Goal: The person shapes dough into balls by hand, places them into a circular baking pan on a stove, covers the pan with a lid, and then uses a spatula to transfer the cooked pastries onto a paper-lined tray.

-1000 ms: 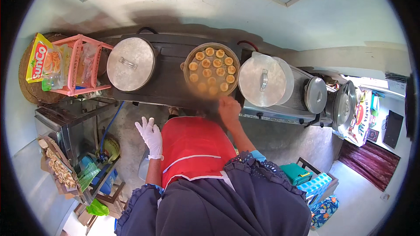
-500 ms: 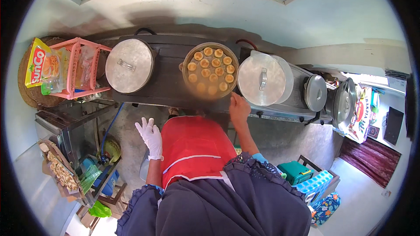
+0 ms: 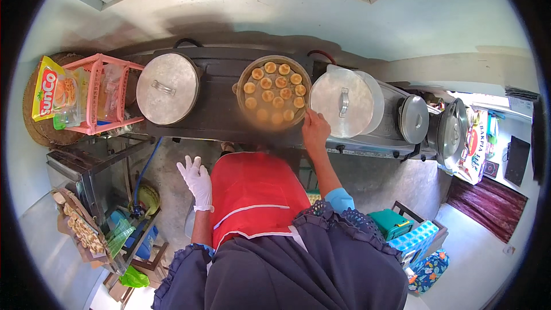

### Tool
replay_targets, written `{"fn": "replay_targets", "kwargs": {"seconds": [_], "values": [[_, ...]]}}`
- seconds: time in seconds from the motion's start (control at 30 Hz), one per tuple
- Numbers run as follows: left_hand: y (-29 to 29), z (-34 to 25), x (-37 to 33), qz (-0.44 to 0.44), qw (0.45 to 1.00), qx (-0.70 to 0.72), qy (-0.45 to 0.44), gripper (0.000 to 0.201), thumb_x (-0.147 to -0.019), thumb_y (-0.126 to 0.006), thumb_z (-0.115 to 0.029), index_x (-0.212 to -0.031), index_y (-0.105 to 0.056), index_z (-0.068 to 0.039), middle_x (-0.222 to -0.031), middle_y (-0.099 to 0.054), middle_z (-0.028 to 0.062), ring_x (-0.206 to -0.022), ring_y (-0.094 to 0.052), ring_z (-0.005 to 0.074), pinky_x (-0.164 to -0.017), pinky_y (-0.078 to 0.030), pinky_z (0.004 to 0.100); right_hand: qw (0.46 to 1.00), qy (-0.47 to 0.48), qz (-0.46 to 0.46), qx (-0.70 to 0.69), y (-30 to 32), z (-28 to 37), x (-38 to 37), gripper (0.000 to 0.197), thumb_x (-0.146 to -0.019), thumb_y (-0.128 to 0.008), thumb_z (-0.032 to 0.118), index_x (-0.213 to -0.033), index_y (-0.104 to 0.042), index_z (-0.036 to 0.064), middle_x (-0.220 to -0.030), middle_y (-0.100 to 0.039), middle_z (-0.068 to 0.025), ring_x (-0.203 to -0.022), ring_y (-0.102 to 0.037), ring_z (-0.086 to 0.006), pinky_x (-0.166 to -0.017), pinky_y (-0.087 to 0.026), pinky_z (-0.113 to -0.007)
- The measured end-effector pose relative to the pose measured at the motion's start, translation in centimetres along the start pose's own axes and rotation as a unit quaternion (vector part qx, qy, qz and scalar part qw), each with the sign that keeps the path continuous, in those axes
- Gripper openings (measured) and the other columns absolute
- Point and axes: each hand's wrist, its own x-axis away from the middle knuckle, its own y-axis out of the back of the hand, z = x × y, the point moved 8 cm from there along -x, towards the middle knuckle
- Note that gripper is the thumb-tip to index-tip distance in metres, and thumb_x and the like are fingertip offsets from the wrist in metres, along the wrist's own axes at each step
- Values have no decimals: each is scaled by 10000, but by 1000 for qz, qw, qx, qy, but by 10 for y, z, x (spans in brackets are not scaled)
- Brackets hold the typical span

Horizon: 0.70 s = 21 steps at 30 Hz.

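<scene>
A round pan (image 3: 243, 105) sits on the dark stovetop, holding several round, browned buns (image 3: 268, 96) spread over its bottom. Haze blurs the buns along its near side. My bare right hand (image 3: 315, 131) is closed at the pan's near right rim; what its fingers grip, if anything, is hidden. My left hand (image 3: 196, 182), in a thin white glove, hangs low beside my red apron (image 3: 258, 195) with its fingers apart and nothing in them.
Lidded metal pots stand either side: one left (image 3: 167, 103), one right (image 3: 341, 117), more farther right. A pink basket (image 3: 94, 95) with packages is at the far left. Below it, a tray of pale pieces (image 3: 85, 227) rests by a metal rack (image 3: 86, 172).
My right hand has moved slightly up to the pan's rim, its forearm reaching farther forward. The left hand stays nearly where it was, and the buns keep their places.
</scene>
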Motion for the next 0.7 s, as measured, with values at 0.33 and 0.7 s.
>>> {"fn": "replay_targets", "kwargs": {"seconds": [0.33, 0.7], "values": [[0, 9, 1, -16, 998, 68, 8, 325, -872, -590, -46, -1186, -670, -21, -1453, -436, 256, -1463, -197, 382, -1157, -254, 407, 1000, -3, -23, 9, -18, 0, -35, 182, -801, -635, 115, -976, -687, 116, -773, -640, -130, -682, -654, -337, -600, -521, -450], [4, 0, 0, 0, 998, 59, 23, 336, -858, -558, 5, -1177, -663, 11, -1489, -353, 300, -1472, -183, 381, -1138, -287, 385, 996, 63, -33, 52, -15, 8, -45, 148, -722, -634, 54, -870, -644, 64, -731, -613, -120, -630, -639, -314, -538, -512, -411]]}}
